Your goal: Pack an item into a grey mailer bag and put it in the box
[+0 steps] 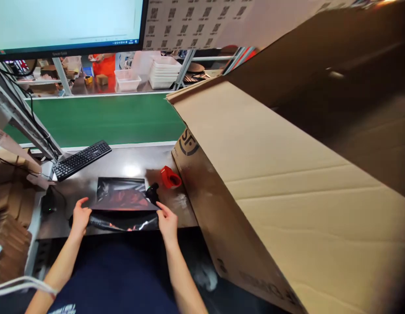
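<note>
Left hand (pixel 80 216) and right hand (pixel 166 222) each grip an end of the black plastic bag (pixel 124 201); a red tape dispenser (pixel 170 177) lies just beyond the right hand.

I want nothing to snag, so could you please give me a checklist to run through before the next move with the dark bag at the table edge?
1. Left hand on the bag: ok, it grips the left end.
2. Right hand on the bag: ok, it grips the right end.
3. Bag flat on the table: not ok, the near edge is folded and hangs over the table edge.
4. Scanner apart from the bag: not ok, it touches the right corner.
5. Red tape dispenser apart from the bag: ok.
6. Bag sealed: cannot tell.
</note>
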Demonstrator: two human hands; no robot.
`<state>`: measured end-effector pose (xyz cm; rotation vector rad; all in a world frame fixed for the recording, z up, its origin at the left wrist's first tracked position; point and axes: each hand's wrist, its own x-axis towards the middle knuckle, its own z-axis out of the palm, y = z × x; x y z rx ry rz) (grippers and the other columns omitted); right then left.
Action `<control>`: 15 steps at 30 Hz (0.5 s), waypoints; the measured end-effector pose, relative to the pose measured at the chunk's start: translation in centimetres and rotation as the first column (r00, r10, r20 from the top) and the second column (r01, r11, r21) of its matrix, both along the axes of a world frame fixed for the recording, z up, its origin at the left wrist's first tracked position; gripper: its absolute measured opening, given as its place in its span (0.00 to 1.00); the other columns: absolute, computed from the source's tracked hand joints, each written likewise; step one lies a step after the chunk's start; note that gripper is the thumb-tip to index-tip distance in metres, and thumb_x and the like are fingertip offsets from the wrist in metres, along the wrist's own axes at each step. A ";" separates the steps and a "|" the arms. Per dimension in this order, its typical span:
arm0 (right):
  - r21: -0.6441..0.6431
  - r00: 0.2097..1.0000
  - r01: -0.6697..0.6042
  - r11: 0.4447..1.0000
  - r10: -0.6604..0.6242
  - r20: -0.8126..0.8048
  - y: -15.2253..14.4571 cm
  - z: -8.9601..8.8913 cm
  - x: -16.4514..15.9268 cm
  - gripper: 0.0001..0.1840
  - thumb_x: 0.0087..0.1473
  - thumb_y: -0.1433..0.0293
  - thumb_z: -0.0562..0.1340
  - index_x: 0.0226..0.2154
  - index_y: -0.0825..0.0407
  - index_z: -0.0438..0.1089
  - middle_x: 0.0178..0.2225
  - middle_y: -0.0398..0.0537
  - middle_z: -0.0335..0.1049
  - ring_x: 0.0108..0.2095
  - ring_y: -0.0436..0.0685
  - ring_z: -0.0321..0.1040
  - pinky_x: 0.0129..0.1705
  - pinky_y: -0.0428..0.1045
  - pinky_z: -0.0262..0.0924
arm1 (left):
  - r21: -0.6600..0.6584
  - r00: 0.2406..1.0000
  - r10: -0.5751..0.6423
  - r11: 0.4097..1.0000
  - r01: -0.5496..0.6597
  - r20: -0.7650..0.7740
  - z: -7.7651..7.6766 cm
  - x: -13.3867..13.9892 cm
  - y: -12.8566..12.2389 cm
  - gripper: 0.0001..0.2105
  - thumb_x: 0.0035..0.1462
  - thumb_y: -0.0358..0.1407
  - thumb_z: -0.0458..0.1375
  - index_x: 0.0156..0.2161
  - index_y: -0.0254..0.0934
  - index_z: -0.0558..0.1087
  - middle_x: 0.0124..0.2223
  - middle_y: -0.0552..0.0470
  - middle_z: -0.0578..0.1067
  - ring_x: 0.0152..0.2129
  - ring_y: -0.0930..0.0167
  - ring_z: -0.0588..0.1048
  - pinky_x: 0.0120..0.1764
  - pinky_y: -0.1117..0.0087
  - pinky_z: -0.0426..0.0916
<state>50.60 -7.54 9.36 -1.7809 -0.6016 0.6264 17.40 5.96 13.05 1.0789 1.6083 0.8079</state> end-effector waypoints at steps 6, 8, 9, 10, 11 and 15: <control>0.094 0.995 -0.092 0.991 0.087 0.056 13.6 11.4 3.3 0.16 0.43 0.70 0.60 0.30 0.59 0.82 0.24 0.49 0.76 0.27 0.55 0.67 0.35 0.51 0.62 | 0.081 0.989 0.015 0.996 -0.027 0.146 10.0 4.2 10.8 0.26 0.38 0.30 0.60 0.48 0.30 0.77 0.19 0.61 0.68 0.15 0.74 0.65 0.20 0.74 0.59; 0.118 0.996 -0.083 0.989 0.081 0.025 16.7 14.7 4.2 0.13 0.42 0.73 0.59 0.26 0.59 0.80 0.25 0.50 0.77 0.29 0.56 0.69 0.36 0.50 0.63 | 0.111 0.984 0.007 0.993 -0.027 0.178 12.6 5.3 13.5 0.26 0.38 0.30 0.60 0.49 0.28 0.77 0.21 0.59 0.71 0.17 0.74 0.68 0.23 0.74 0.63; 0.155 0.996 -0.086 0.984 0.083 0.021 17.2 15.9 4.6 0.12 0.43 0.73 0.60 0.26 0.59 0.80 0.25 0.51 0.77 0.30 0.56 0.69 0.36 0.50 0.63 | 0.141 0.981 -0.003 0.990 -0.025 0.194 13.8 5.4 14.1 0.27 0.39 0.30 0.61 0.50 0.28 0.76 0.22 0.58 0.73 0.18 0.73 0.70 0.24 0.74 0.64; 0.207 0.995 -0.094 0.974 0.090 0.030 17.1 16.8 5.0 0.12 0.43 0.72 0.60 0.28 0.59 0.80 0.27 0.51 0.77 0.30 0.55 0.69 0.36 0.49 0.62 | 0.188 0.978 -0.024 0.982 -0.015 0.205 14.8 5.3 14.3 0.28 0.40 0.31 0.61 0.52 0.29 0.76 0.23 0.59 0.73 0.18 0.73 0.70 0.24 0.75 0.64; 0.256 0.994 -0.108 0.961 0.099 0.046 16.4 17.2 5.2 0.13 0.45 0.71 0.61 0.30 0.59 0.80 0.27 0.51 0.77 0.29 0.54 0.68 0.34 0.48 0.61 | 0.251 0.977 -0.058 0.968 0.005 0.205 15.7 4.8 14.0 0.29 0.41 0.32 0.61 0.53 0.31 0.76 0.23 0.60 0.73 0.17 0.74 0.69 0.24 0.75 0.63; 0.304 0.987 -0.131 0.944 0.095 0.132 11.1 14.2 5.2 0.21 0.49 0.66 0.62 0.43 0.58 0.80 0.21 0.40 0.67 0.21 0.49 0.56 0.28 0.46 0.53 | 0.461 0.977 -0.214 0.867 0.189 0.001 15.0 2.0 10.3 0.25 0.45 0.32 0.61 0.52 0.34 0.77 0.17 0.65 0.63 0.12 0.77 0.59 0.21 0.77 0.52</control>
